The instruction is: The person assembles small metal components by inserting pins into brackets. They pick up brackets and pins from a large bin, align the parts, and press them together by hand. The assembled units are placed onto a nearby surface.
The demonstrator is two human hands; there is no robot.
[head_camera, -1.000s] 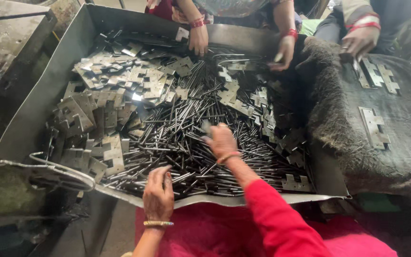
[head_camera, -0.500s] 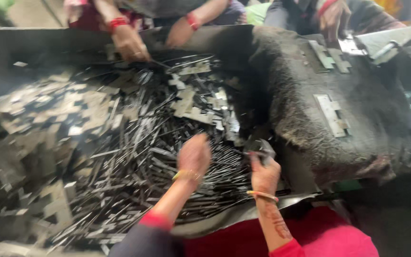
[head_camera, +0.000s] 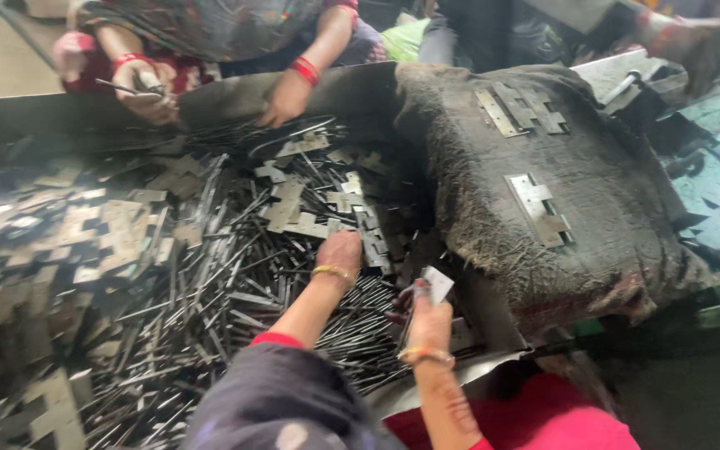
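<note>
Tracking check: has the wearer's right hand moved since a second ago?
Yes. The right hand, now holding a small metal plate, went from within the pin pile rightwards, close to the dark cloth.

Gold bangle each wrist; left sleeve dark, red cuff; right sleeve red.

Carrier: a wide, shallow grey metal tray (head_camera: 235,96) with raised walls.
Right of tray: a coarse dark cloth (head_camera: 543,150) draped over its right wall.
In tray, centre: a heap of thin metal pins (head_camera: 210,283).
In tray, left and far side: flat notched hinge plates (head_camera: 102,229), mixed among the pins.
On cloth: assembled hinges (head_camera: 535,204), more nearer its far edge.
</note>
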